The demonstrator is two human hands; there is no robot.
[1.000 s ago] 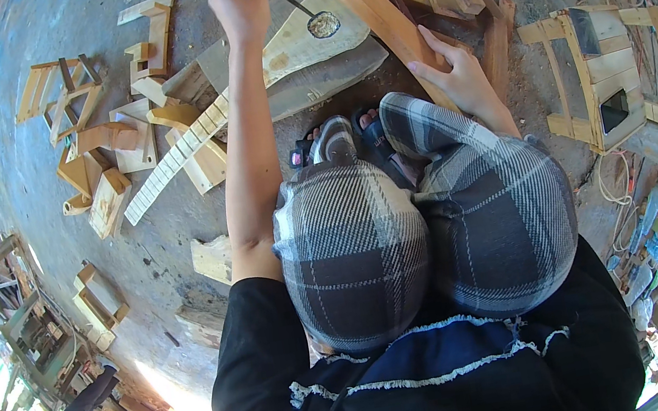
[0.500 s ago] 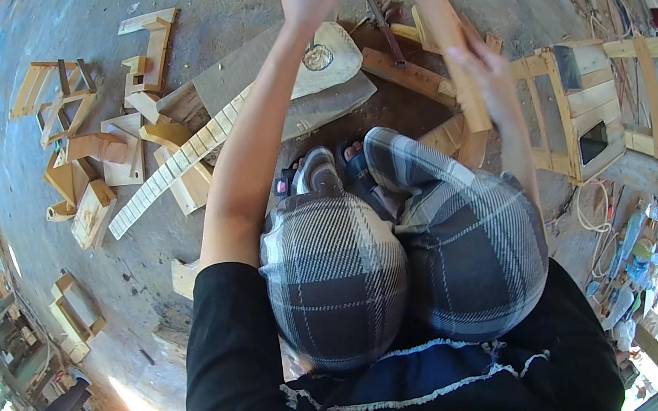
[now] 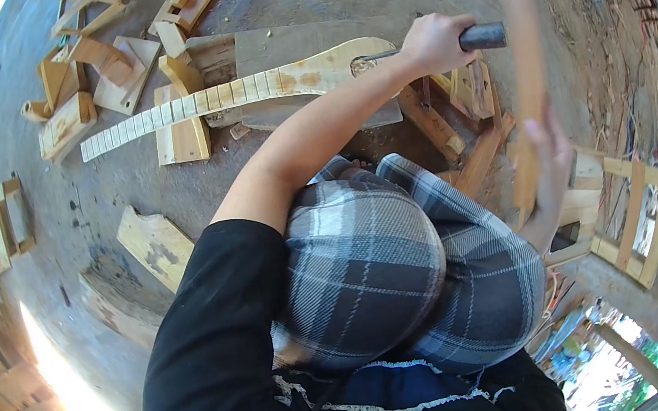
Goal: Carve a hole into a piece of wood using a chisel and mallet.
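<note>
My left hand (image 3: 437, 42) is closed round the dark round handle of a chisel (image 3: 485, 37), which lies at a low angle; its steel shaft reaches left into the rough hollow (image 3: 363, 65) in the wide end of a pale wooden instrument piece (image 3: 300, 77) with a long slotted neck. This piece rests across boards on the ground. My right hand (image 3: 548, 149), blurred, grips a long wooden batten (image 3: 525, 45), held upright in the picture just right of the handle's end. My plaid-clad knees (image 3: 359, 261) are below.
Wooden blocks and jigs (image 3: 114, 72) lie at upper left, more offcuts (image 3: 435, 115) right of my feet. A wooden board (image 3: 155, 246) lies left of me. A slatted wooden frame (image 3: 632, 218) stands at right, and a grey concrete floor (image 3: 73, 220) lies underneath.
My view has turned. The batten has been lifted off the offcuts and swung upright beside the chisel handle. My left arm now slants to the right, with the chisel lower and more sideways.
</note>
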